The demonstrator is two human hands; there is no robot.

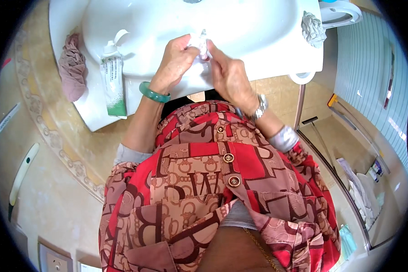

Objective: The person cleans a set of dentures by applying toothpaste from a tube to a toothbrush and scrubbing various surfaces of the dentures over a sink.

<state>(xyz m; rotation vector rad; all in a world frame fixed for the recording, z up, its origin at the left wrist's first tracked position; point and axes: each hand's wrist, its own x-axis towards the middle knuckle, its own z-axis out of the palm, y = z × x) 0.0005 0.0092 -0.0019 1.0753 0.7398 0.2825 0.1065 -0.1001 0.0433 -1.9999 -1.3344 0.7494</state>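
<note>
Over the near rim of the white washbasin, both hands come together on a small wet, whitish-pink thing that looks like a soapy bit of cloth; its kind is not plain. My left hand, with a green bangle on the wrist, pinches it from the left. From the other side my right hand grips it between thumb and fingers, a silver watch on that wrist. Left of my left hand, a white and green squeeze tube lies on the basin's ledge, its flip cap up.
A twisted mauve cloth hangs at the basin's left edge. On the right corner sits a crumpled grey cloth. Past it are a toilet seat, a squeegee and an orange-ended pole near a ribbed glass panel.
</note>
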